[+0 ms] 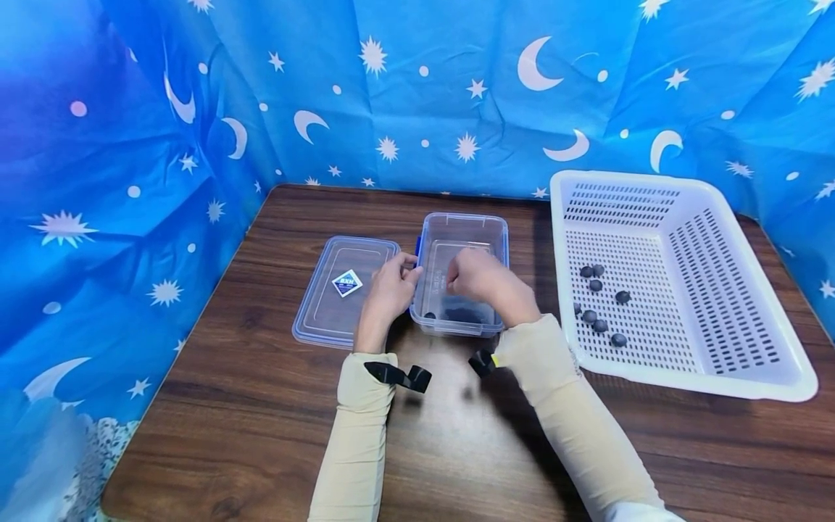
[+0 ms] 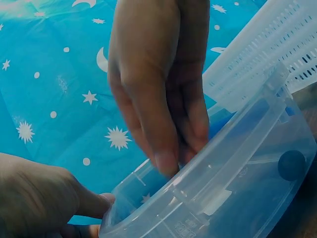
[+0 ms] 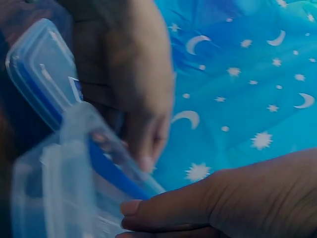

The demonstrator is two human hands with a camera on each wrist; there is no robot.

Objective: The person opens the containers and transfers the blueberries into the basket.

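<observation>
A clear plastic box (image 1: 457, 330) with a blue edge stands uncovered on the table. My left hand (image 1: 394, 286) holds its left side, fingertips at the rim. My right hand (image 1: 485, 283) reaches over the box from the right, its thumb and fingers bent close together and pointing down inside the rim. I cannot tell whether anything is between those fingertips. One small dark ball (image 2: 291, 165) lies inside the box, at the near left corner in the head view. The box's clear lid (image 1: 322, 312), with a blue and white label, lies flat beside my left hand.
To the right stands a large white perforated basket (image 1: 737, 388) holding several dark balls (image 1: 596, 286). The brown wooden table (image 1: 261, 435) is backed by a blue cloth (image 1: 430, 94) with moons and stars. A black strap device sits on each wrist.
</observation>
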